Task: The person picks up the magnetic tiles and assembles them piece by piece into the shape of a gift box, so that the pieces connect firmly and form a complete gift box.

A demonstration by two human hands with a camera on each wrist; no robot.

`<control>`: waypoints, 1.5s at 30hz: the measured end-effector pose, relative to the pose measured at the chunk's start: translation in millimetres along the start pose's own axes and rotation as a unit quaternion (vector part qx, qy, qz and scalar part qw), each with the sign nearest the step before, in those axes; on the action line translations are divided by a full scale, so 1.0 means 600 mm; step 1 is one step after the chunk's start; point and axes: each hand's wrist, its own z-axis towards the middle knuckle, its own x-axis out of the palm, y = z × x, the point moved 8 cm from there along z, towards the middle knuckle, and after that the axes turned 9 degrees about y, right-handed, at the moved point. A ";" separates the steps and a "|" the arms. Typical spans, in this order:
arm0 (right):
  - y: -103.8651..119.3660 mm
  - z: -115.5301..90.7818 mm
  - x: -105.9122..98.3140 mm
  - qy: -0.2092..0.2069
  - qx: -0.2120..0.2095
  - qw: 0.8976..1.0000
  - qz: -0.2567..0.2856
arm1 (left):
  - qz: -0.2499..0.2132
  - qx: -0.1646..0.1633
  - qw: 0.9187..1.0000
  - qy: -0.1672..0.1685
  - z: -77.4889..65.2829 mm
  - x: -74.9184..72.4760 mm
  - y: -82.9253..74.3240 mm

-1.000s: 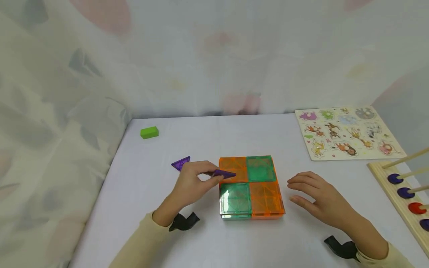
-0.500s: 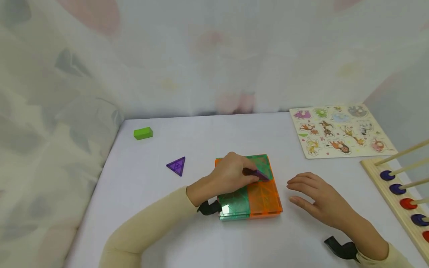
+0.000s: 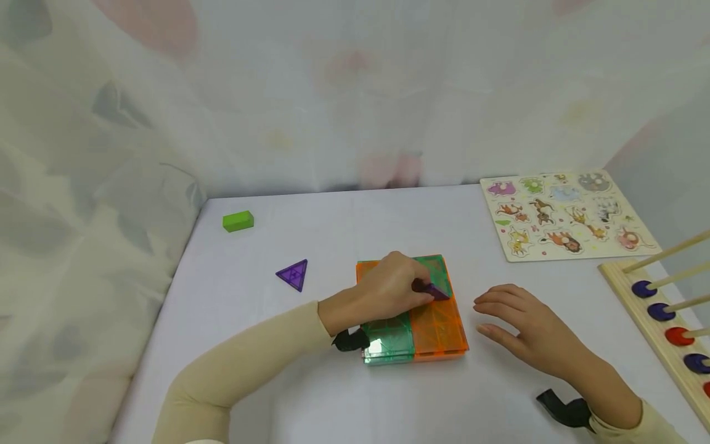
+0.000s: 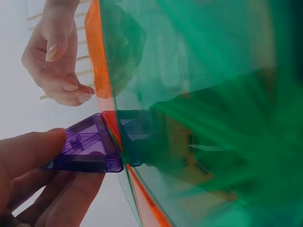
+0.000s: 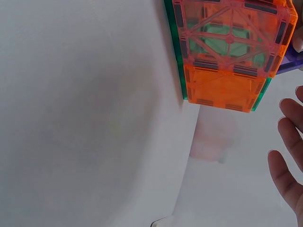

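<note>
A box of see-through orange and green magnetic tiles (image 3: 438,333) stands on the white table, its top a two-by-two checker. Over its back half, my left hand (image 3: 391,287) pinches a purple triangular magnetic tile (image 3: 438,292) between thumb and fingers. In the left wrist view that purple tile (image 4: 87,146) stands up from the box's top, one edge against it near a seam. To the right of the box, my right hand (image 3: 527,330) holds nothing, its fingers loosely bent and apart from the tiles. Another purple triangular tile (image 3: 293,275) lies flat left of the box.
Far left on the table lies a green block (image 3: 238,221). An animal peg puzzle board (image 3: 566,216) occupies the back right. Along the right edge is a wooden rack (image 3: 627,280) with slanting rods and blue and red discs. Curtains hang behind and at the left.
My left hand has carried the purple triangular tile rightward, from over the box's left part to its right part, with only a slight shift lately. The right hand stays put.
</note>
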 end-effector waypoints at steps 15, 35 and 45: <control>0.001 -0.007 0.003 0.000 -0.005 1.000 0.001 | 0.021 -0.007 1.000 0.018 0.014 0.000 -0.008; -0.004 -0.011 0.010 -0.001 0.007 1.000 -0.002 | -0.044 -0.016 0.999 -0.016 -0.023 -0.017 0.030; -0.007 -0.017 0.018 0.000 0.006 1.000 0.002 | 0.004 -0.319 0.946 -0.057 -0.181 -0.074 0.327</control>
